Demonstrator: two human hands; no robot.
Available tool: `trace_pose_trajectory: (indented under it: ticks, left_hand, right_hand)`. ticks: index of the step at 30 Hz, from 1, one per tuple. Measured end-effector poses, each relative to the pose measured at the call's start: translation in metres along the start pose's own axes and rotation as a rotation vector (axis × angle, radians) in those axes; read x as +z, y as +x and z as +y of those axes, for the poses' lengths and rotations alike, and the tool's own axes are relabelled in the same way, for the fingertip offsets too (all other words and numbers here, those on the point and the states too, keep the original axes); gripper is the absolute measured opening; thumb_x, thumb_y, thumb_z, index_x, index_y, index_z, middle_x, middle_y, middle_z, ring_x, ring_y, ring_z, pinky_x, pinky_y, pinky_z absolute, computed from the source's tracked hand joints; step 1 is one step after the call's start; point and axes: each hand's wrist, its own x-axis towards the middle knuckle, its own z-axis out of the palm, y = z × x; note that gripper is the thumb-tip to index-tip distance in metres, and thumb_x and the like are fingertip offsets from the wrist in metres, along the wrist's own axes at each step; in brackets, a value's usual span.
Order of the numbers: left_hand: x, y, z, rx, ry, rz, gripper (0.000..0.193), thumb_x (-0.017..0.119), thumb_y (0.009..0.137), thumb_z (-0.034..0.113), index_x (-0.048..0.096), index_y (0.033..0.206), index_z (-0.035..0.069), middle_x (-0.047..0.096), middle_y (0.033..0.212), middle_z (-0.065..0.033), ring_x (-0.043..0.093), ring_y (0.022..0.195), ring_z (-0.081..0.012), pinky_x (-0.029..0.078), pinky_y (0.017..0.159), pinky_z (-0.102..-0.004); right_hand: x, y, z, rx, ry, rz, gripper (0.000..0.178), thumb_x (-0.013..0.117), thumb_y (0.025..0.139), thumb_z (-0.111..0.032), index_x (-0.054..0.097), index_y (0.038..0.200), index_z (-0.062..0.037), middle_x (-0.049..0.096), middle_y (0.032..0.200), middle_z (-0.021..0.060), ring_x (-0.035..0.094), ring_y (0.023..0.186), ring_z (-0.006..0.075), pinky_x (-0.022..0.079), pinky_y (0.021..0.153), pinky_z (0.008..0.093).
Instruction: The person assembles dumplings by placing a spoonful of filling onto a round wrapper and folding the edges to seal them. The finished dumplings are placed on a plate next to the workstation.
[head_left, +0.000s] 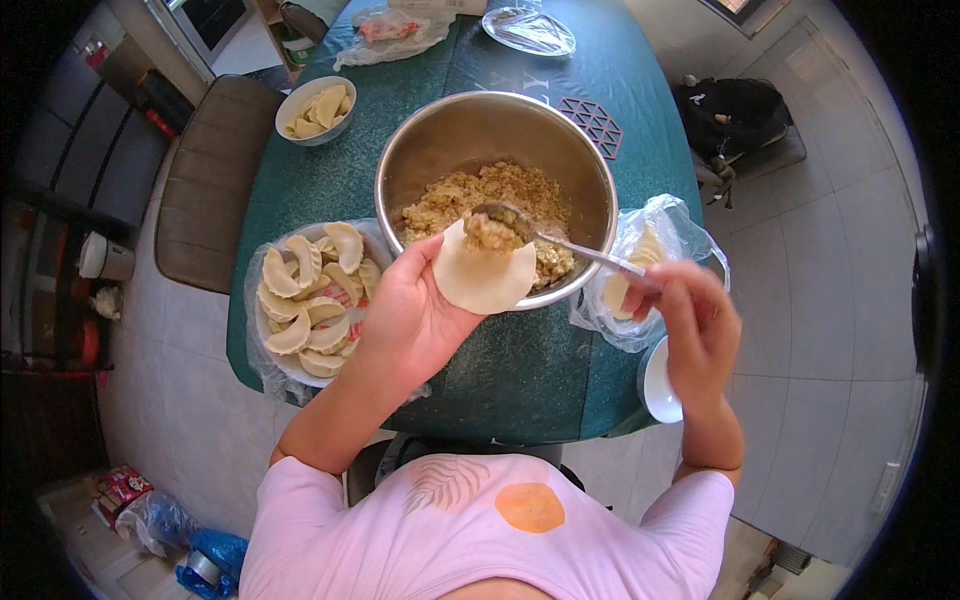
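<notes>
A round dumpling wrapper (482, 283) lies across the fingers of my left hand (415, 315), over the near rim of a large steel bowl (495, 105). My right hand (695, 325) grips the handle of a metal spoon (590, 252). The spoon's tip is at the wrapper's far edge, with a lump of minced filling (490, 235) under it. More crumbly filling (515, 185) covers the bottom of the bowl. Beside my right hand, a clear plastic bag (625, 325) holds a stack of pale wrappers (648, 250).
Left of the bowl stands a plastic-lined plate (262, 325) of folded dumplings (304, 262). A smaller bowl (288, 122) of dumplings sits farther back. A white bowl (658, 385) is at the near right edge. Behind are a hexagonal trivet (592, 125) and a covered plate (530, 30).
</notes>
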Motion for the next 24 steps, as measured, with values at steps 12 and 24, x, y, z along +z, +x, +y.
trace_pose_trajectory:
  ticks: [12,24]
  left_hand:
    - [0.003,-0.005,0.005,0.037,0.111,0.198,0.042,0.027,0.098,0.018,0.033,0.131,-0.007,0.044,0.133,-0.021,0.043,0.125,-0.0314,0.031,0.108,-0.0475]
    - [-0.022,-0.026,0.019,0.161,0.044,0.098,0.043,0.03,0.098,0.019,0.036,0.131,-0.006,0.046,0.133,-0.0212,0.043,0.125,-0.0318,0.029,0.109,-0.0471]
  right_hand:
    - [0.005,-0.023,0.001,-0.87,-0.768,-0.35,0.024,0.062,0.076,-0.003,0.061,0.098,0.0081,0.062,0.1,0.0212,0.064,0.087,0.0307,0.054,0.07,0.0345]
    - [0.004,0.024,0.016,-0.276,-0.476,-0.123,0.022,0.053,0.083,0.008,0.058,0.104,0.0038,0.062,0.094,0.0159,0.063,0.079,0.0269,0.05,0.068,0.0335]
